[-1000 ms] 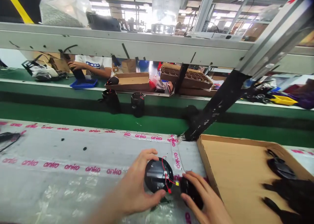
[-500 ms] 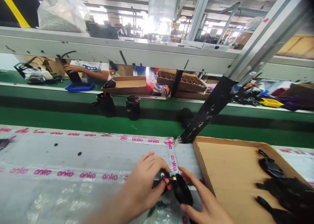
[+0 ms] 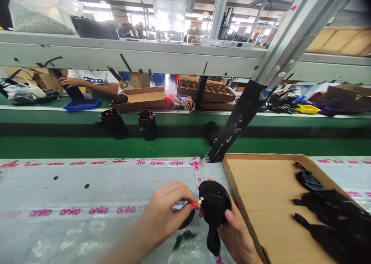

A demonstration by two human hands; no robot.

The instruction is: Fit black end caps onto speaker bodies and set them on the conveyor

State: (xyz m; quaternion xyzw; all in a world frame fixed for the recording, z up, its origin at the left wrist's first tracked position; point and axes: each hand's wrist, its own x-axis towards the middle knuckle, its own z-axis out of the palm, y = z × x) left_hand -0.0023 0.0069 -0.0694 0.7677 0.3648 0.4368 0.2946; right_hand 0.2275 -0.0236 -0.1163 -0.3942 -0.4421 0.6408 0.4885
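My right hand is wrapped round a round black cap-like part with a black strap hanging from its lower edge. My left hand pinches a small red wire connector at the cap's left rim, where a white and yellow bit shows. Whether the connector is joined to the cap I cannot tell. Behind and below my left fingers lies another dark round object, mostly hidden. Under both hands is the table with its plastic cover and pink-printed tape.
At the right, a shallow cardboard box holds several black strapped parts. Black cylinders stand on the green belt. A black-wrapped post rises behind the box. Across the belt, a person's hand works above a blue tray.
My right hand has lifted and turned the black cap so its flat face and strap show. My left hand has brought the red connector against its rim. The view has shifted slightly right.
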